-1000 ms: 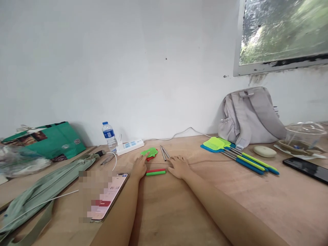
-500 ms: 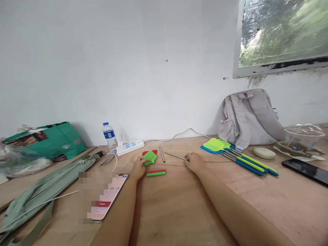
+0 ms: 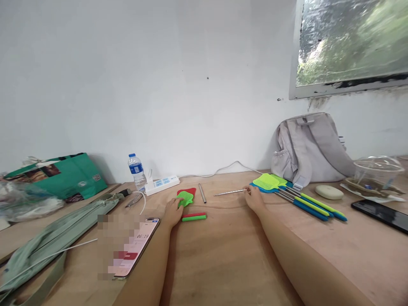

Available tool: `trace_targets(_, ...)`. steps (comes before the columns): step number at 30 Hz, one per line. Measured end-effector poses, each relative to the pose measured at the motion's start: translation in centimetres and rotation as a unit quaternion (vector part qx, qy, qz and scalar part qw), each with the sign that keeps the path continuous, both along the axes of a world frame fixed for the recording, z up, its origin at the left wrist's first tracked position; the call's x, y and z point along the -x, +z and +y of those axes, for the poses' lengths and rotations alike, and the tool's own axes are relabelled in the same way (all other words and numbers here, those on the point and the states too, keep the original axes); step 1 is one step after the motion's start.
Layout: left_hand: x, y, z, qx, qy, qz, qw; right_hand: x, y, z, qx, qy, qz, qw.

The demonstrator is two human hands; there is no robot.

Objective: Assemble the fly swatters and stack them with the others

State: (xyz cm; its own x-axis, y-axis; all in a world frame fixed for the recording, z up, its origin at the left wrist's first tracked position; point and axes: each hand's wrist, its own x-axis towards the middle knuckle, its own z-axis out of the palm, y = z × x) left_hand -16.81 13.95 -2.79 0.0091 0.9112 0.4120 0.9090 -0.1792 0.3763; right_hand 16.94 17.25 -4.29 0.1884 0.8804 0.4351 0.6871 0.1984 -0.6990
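My left hand (image 3: 174,211) is closed at the left edge of a green fly swatter head (image 3: 186,198). That head lies partly over a red fly swatter head (image 3: 187,191). In my right hand (image 3: 254,199), thumb and fingers pinch one end of a thin metal telescopic rod (image 3: 230,193), whose other end points left, close to the tabletop. Between the hands, a second metal rod (image 3: 202,194) lies on the wood. Nearer to me, a red handle tube (image 3: 198,214) and a green handle tube (image 3: 194,218) rest side by side.
Right of my right hand lie several assembled swatters (image 3: 302,204) in yellow-green and blue. Behind them leans a grey backpack (image 3: 312,146). A white case (image 3: 329,192) and black phone (image 3: 381,216) sit further right. A lit phone (image 3: 137,248), power strip (image 3: 162,185) and water bottle (image 3: 137,170) stand left.
My right hand has moved right, drawing the metal rod along with it, and the rod lies more level. My left hand has shifted slightly at the green head.
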Motion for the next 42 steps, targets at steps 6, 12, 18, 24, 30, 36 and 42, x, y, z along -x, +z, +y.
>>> trace_targets(6, -0.3, 0.2, -0.4, 0.008, 0.040, -0.026, 0.999, -0.2, -0.3, 0.5, -0.017, -0.003, 0.126, 0.992)
trace_targets(12, -0.5, 0.5, -0.8, 0.066, 0.082, -0.016, 0.994, -0.5, -0.7, 1.1, -0.020, -0.008, 0.212, 0.977)
trace_targets(18, -0.5, 0.7, -0.9, 0.061, 0.086, -0.016, 0.994, -0.6, -0.7, 1.1, -0.021, 0.002, 0.282, 0.959)
trace_targets(24, -0.7, 0.8, -1.0, 0.007, 0.109, -0.057, 0.992, -0.9, -0.6, 0.4, -0.025, 0.024, 0.391, 0.920)
trace_targets(30, -1.5, 1.5, -1.7, -0.235, 0.040, -0.201, 0.950, -2.0, -0.5, -1.0, -0.027, 0.023, 0.519, 0.854)
trace_targets(36, -7.1, 4.0, -4.8, -0.290, 0.035, -0.415, 0.862, -2.8, -0.1, -2.9, -0.014, 0.031, 0.619, 0.784)
trace_targets(42, -12.0, 5.4, -7.0, -0.100, -0.072, -0.655, 0.745, -3.3, -0.3, -5.8, 0.027, 0.078, 0.638, 0.765)
